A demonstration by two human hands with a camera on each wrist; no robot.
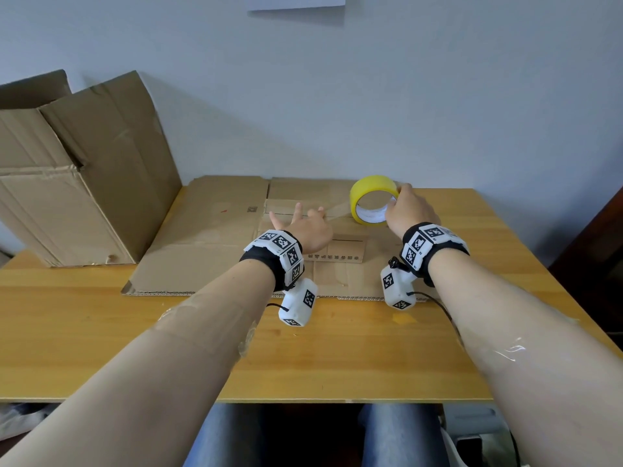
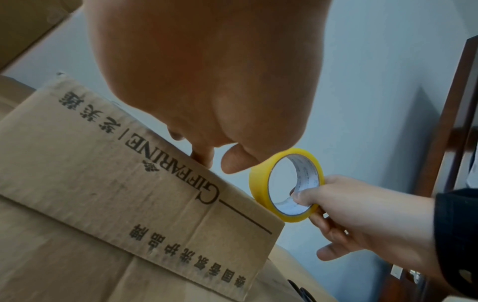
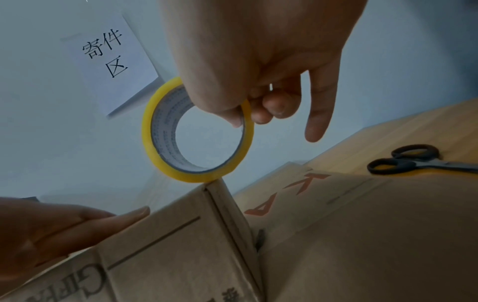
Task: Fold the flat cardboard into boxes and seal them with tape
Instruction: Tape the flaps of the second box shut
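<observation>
black scissors (image 3: 424, 161), wall paper sign (image 3: 113, 61), wooden table (image 1: 303, 358)

The right hand (image 1: 409, 212) grips a yellow tape roll (image 1: 372, 200) over flat cardboard (image 1: 202, 244); the left hand (image 1: 310, 229) presses on it.

This looks like a parcel-sending corner of an office or shop. A paper sign (image 3: 111, 59) taped to the plain wall reads "寄件区", the mailing area. Below it stands a wooden table (image 1: 337, 358) with a used cardboard carton (image 1: 77, 183) beside flattened cardboard (image 1: 209, 237), and black scissors (image 3: 413, 161).
</observation>
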